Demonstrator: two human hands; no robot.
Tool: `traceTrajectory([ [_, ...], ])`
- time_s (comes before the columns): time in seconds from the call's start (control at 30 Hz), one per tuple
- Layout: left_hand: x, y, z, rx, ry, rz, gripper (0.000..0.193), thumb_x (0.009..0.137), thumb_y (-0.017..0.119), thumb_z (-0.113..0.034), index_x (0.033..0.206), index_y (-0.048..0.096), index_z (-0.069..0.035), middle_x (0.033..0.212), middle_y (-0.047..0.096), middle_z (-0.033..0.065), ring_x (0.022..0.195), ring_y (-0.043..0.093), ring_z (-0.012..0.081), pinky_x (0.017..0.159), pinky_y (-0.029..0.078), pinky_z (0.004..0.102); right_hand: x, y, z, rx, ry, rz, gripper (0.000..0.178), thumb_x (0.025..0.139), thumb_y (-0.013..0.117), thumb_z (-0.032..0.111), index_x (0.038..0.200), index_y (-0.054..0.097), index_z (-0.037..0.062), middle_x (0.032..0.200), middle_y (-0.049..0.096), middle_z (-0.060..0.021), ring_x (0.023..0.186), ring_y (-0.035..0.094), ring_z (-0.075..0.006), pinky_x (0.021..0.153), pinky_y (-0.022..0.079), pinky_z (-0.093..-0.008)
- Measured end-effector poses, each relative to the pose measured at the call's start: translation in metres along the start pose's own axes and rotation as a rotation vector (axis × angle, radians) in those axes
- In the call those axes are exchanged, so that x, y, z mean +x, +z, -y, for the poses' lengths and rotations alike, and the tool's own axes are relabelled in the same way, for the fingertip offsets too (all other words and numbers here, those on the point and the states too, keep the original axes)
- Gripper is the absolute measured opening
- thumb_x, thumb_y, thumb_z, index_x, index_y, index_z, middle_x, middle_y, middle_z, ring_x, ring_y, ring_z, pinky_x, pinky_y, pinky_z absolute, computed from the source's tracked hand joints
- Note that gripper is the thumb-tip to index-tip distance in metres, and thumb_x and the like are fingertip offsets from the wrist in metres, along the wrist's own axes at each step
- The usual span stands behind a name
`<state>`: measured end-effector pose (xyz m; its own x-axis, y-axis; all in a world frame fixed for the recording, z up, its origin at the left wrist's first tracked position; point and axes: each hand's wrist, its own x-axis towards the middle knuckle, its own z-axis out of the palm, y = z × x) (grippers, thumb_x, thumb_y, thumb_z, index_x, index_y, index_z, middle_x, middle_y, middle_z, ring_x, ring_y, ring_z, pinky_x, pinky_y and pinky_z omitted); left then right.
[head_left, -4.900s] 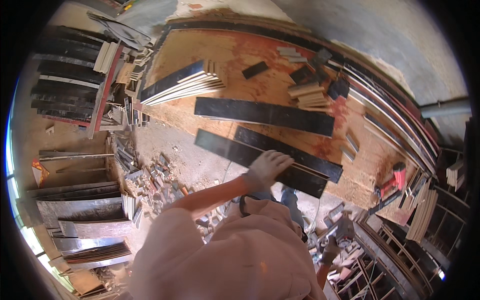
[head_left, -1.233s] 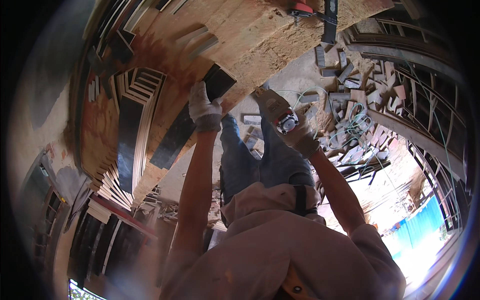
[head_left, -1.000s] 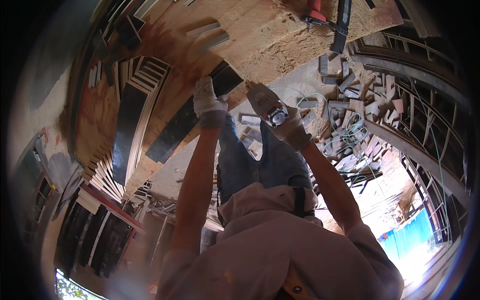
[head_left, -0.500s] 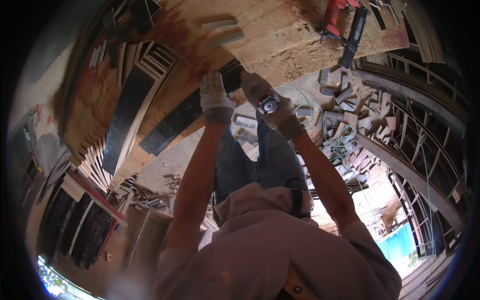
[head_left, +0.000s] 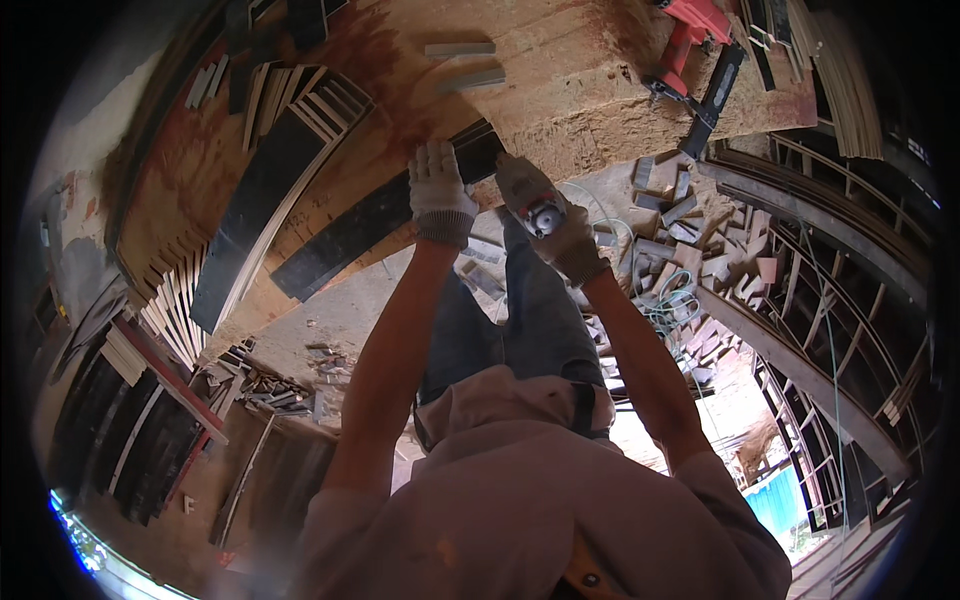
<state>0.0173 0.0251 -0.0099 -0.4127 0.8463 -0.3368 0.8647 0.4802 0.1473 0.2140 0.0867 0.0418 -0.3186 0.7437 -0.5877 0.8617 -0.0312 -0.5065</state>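
Observation:
My left hand [head_left: 438, 188], in a white knitted glove, lies with its fingers stretched flat on a long black-faced board [head_left: 350, 232]. My right hand [head_left: 572, 245], gloved too, is wrapped round a grey handheld power tool [head_left: 528, 188] with a round metal-coloured part near its back end. The tool's front end is beside the right end of the black board. Its underside is hidden, so I cannot tell its exact kind or whether it touches the board.
Further left on the wooden worktable [head_left: 560, 95] are stacked curved black boards [head_left: 255, 200]. Two short strips [head_left: 460, 48] lie at the back, and a red nail gun [head_left: 690, 45] at the back right. Offcuts [head_left: 720, 225] and a coiled pale green hose [head_left: 668, 300] are on the floor. Curved wooden frames [head_left: 850, 280] stand right.
The whole view has shifted slightly. Against the board's end, the power tool is a little closer to my body; my left hand stays flat on the board.

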Motion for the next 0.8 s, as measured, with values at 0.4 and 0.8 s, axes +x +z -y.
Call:
traceTrajectory([
  [0.4,-0.018,0.004,0.026,-0.255,0.002,-0.215,0.087,0.071,0.084,-0.022,0.146,0.044,-0.003,0.154,0.042,0.0197,0.146,0.035,0.0356,0.121,0.026,0.0482,-0.008,-0.004,-0.005,0.208,-0.184,0.083,0.047,0.07,0.081,0.021,0.111,0.064,0.0061,0.09,0.073,-0.0206,0.089,0.072,-0.0381,0.074,0.059,-0.0448],
  [0.8,-0.03,0.023,0.058,-0.23,0.095,-0.416,0.06,0.074,0.079,-0.029,0.127,0.062,-0.005,0.14,0.057,0.0167,0.132,0.05,0.0363,0.112,0.037,0.0506,0.003,0.04,0.03,0.121,-0.265,0.149,0.058,0.074,0.082,0.024,0.124,0.062,0.0039,0.094,0.073,-0.0212,0.091,0.072,-0.036,0.076,0.059,-0.042],
])
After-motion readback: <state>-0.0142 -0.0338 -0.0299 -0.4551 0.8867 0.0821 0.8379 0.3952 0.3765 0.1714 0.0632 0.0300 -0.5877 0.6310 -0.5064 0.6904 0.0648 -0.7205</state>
